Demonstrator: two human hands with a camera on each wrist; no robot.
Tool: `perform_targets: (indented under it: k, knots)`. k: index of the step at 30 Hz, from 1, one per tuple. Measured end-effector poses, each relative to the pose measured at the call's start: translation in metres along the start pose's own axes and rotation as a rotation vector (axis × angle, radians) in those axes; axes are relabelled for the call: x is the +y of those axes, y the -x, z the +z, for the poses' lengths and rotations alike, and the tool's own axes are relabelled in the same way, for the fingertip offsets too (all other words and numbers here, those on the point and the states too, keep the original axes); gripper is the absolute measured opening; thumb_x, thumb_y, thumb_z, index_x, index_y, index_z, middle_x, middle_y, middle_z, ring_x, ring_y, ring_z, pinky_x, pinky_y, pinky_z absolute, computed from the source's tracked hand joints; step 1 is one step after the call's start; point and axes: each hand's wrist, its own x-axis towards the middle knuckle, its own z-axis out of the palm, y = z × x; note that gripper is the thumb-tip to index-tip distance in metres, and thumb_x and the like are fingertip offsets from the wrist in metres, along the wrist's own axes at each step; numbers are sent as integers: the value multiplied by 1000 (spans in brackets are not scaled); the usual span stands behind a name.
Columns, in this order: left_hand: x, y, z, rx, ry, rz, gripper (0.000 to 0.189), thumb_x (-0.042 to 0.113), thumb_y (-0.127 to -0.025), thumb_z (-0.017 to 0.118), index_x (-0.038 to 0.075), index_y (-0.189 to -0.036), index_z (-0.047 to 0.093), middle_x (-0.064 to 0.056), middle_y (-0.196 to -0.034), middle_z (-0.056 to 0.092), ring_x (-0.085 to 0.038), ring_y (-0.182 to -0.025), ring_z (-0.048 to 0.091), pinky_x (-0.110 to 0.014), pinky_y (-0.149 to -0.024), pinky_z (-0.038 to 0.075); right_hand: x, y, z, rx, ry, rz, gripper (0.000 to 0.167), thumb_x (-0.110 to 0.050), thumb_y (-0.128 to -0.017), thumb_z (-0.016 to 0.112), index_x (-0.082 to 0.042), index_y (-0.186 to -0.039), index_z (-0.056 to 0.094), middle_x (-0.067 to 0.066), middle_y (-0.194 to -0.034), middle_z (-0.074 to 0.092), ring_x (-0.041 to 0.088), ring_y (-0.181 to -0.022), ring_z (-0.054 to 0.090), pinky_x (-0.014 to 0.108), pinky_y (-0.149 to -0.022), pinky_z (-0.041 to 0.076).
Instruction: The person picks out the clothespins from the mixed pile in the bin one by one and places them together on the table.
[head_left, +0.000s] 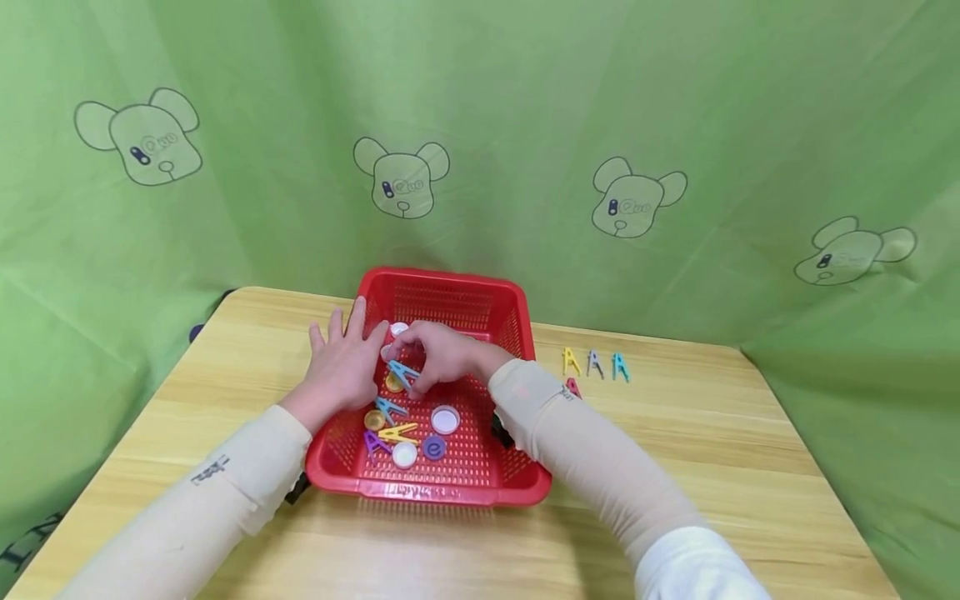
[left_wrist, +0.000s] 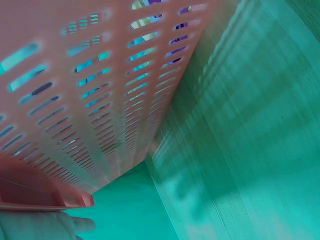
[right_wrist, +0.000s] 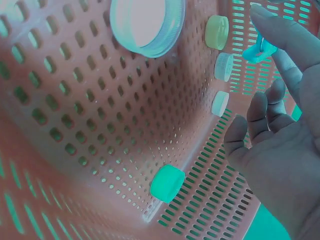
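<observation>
A red perforated basket (head_left: 427, 493) holds several bottle caps and small plastic clothespins. Reaching inside it, my right hand (head_left: 444, 357) pinches a light blue clothespin (right_wrist: 260, 51) between thumb and forefinger, its other fingers loosely bent. My left hand (head_left: 339, 367) rests on the basket's left rim with fingers spread. Nearer the front lie another blue clothespin (head_left: 391, 409), a yellow clothespin (head_left: 397, 433) and a purple clothespin (head_left: 376, 445). Around them are a gold cap (head_left: 374, 420), a purple cap (head_left: 433, 447) and white caps (head_left: 404, 455).
To the right of the basket, a yellow clothespin (head_left: 571, 362), a greyish purple one, a teal clothespin (head_left: 620, 367) and a partly hidden red clothespin (head_left: 573, 387) lie on the wooden table (head_left: 697, 450). Behind the table hangs a green curtain (head_left: 510, 125).
</observation>
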Motion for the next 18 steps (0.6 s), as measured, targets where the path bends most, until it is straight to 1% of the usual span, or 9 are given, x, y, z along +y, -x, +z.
perform_targets:
  k: [4,6,12,15,18]
  knots:
    - [1,0,-2,1,-6,-3,92,12,-74,83,6,-154,38,-26,-163,-1,-57,-142,3,-76,-105,-1,-3,1,-3,19,-9,29,55,-11,-75,89,-15,-124,68,10,-125,56,27,-116,51,31,-89,51]
    - [1,1,-2,2,-11,-3,92,12,-74,83,6,-154,38,-26,-163,-1,-57,-142,3,-76,-105,0,-4,1,-4,31,-6,29,54,-11,-75,89,-15,-124,68,12,-125,55,28,-115,51,31,-89,51]
    - [2,1,-1,-1,-19,1,91,12,-75,82,6,-154,38,-27,-163,-1,-57,-142,2,-76,-105,0,-4,6,-11,82,23,5,51,-14,-75,90,-18,-121,68,11,-121,54,29,-115,51,29,-87,50]
    - [2,1,-1,-3,-13,1,91,12,-75,82,6,-154,38,-27,-163,-1,-57,-143,0,-76,-105,-1,-3,10,-16,110,-1,14,50,-16,-74,90,-20,-119,68,8,-119,54,30,-115,52,27,-84,52]
    - [2,2,0,1,-11,-2,90,11,-75,82,6,-154,38,-27,-163,-1,-56,-143,0,-76,-105,-2,-4,15,-21,132,-23,7,50,-17,-74,90,-19,-119,68,5,-117,54,29,-114,53,28,-83,54]
